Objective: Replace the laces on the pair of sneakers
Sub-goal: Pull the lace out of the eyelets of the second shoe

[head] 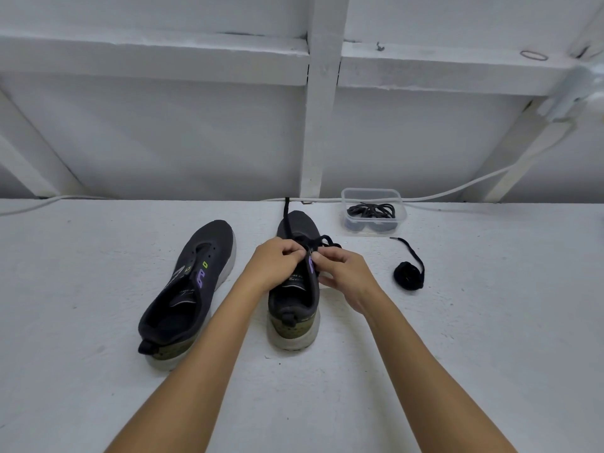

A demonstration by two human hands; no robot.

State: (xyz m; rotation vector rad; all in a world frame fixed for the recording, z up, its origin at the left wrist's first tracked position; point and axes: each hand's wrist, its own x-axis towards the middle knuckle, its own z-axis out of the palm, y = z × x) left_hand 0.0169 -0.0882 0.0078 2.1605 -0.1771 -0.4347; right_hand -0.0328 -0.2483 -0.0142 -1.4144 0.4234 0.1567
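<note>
Both hands meet over the upper eyelets of the right-hand sneaker [295,289]. The left hand [274,264] has its fingers curled in and pinches the black lace [313,241] at the shoe's left eyelet row. The right hand [343,273] faces it from the other side, thumb and forefinger closed on the same lace just beside the purple eyelet tab, with the remaining fingers bent loosely against the shoe's outer side. Both bare forearms reach in from the bottom edge and converge on the shoe.

Ahead of the fingers the lace lies in loose loops across the tongue, and one free end runs straight away over the toe toward the wall. This sneaker stands upright with its heel toward the person, dark upper above a pale sole.

To its left, apart from it and angled slightly, the second sneaker [188,289] lies with bare eyelets and no lace, its green and purple tabs showing.

To the right of the hands a rolled black lace [408,275] rests on the white surface [490,322], one end trailing away from the person. Beyond it, near the wall, a clear plastic container [359,192] holds a tangle of thin dark laces [372,211]. A white cable [457,191] runs along the foot of the white panelled wall behind.
</note>
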